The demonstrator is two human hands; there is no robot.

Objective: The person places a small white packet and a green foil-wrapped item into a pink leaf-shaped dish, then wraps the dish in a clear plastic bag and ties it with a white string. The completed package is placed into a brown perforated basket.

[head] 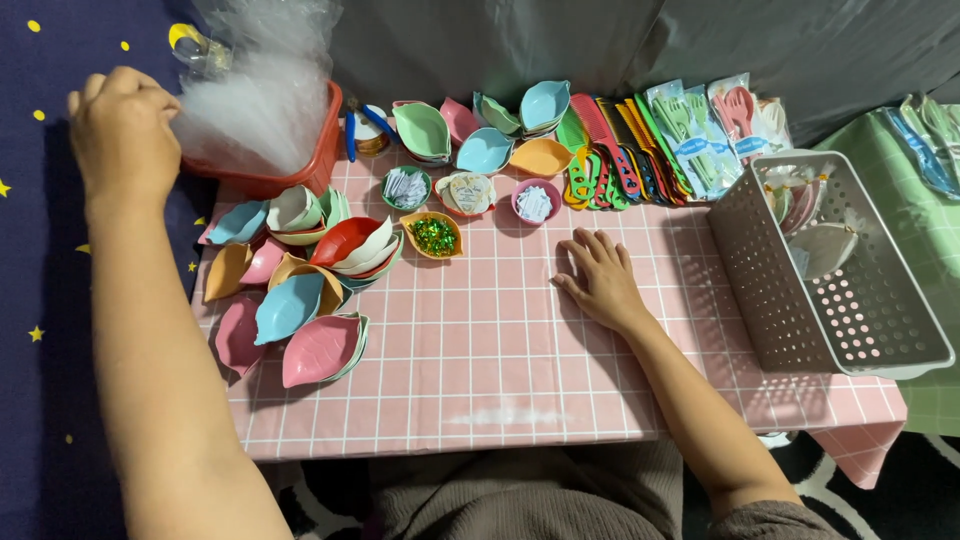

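Clear plastic bags (262, 90) touch left hand (122, 128).

A heap of leaf-shaped plastic dishes (295, 290) lies at the left of the pink-checked bench (480, 350). A white perforated plastic basket (840, 290) sits at the right edge. A red plastic tub (300, 165) stands at upper left.

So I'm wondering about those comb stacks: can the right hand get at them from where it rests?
Probably yes. The right hand lies flat and empty on the pink tablecloth, and the combs lie just beyond its fingertips with only bare cloth between.
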